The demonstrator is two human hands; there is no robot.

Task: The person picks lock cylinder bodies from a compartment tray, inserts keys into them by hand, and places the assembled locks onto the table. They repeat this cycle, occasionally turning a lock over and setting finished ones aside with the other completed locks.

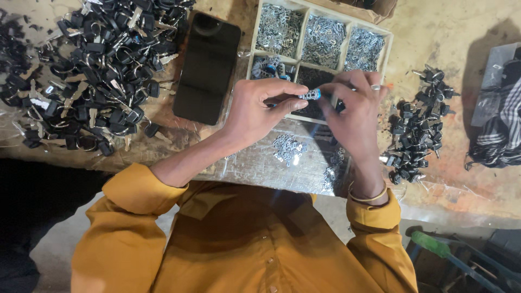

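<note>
A small silvery cylindrical metal part with a blue end was held between both hands above the near edge of a pale wooden compartment tray. The left hand was closed in a pinch, thumb and forefinger gripping the left end of the part. The right hand was curled, its fingertips pinched on the blue end; a ring was seen on one finger and a thin bangle at the wrist.

The tray's far compartments were filled with small bright metal pieces; a near compartment held dark ones. A sheet of clear plastic film was spread beneath the hands, with a loose cluster of small silvery pieces lying on it just below the left hand.

A black smartphone was lying face down just left of the tray. A large heap of black-headed keys on rings was noted far left, and a smaller pile of black key heads right of the right hand. Mustard-yellow sleeves were worn.
</note>
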